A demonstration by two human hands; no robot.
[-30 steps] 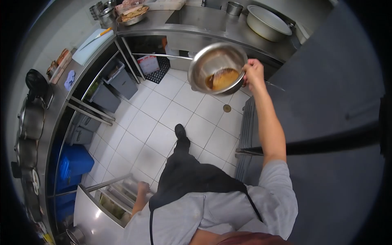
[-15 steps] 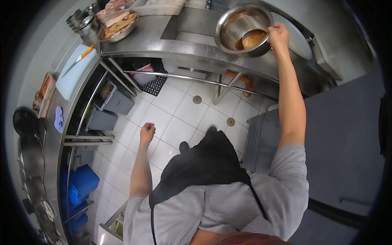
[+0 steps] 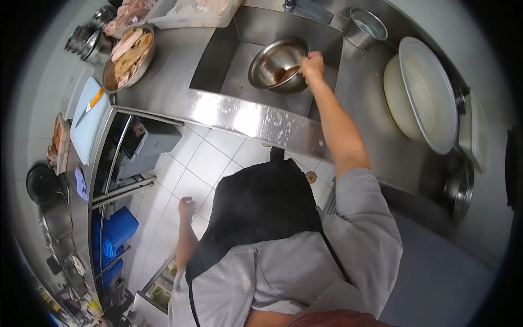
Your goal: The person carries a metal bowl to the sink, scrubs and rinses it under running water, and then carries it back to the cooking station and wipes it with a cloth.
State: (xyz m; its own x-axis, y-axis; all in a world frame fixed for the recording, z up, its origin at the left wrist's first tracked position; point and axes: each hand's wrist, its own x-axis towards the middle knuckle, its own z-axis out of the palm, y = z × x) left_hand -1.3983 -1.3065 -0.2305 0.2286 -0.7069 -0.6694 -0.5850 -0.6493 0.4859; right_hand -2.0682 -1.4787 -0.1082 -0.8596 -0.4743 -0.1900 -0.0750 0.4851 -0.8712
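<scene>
My right hand (image 3: 312, 66) grips the right rim of a steel mixing bowl (image 3: 266, 64). The bowl is tilted over the sink (image 3: 235, 77), with a little brown liquid (image 3: 286, 73) pooled at its bottom. Low at my left side, away from every object, hangs my left hand (image 3: 187, 207). Its fingers are loosely curled and slightly blurred, and nothing shows in them.
Right of the sink are a steel pot (image 3: 357, 38) and a large pale basin (image 3: 396, 98). On the left counter sit a bowl of sliced meat (image 3: 131, 57) and a light-blue cutting board (image 3: 87, 131) with an orange-handled knife (image 3: 94, 101). A faucet (image 3: 289, 5) is behind the sink.
I have come closer to the counter. The bowl in my right hand has moved left, from the sink's right side to over the basin of the sink. My left hand has lowered slightly.
</scene>
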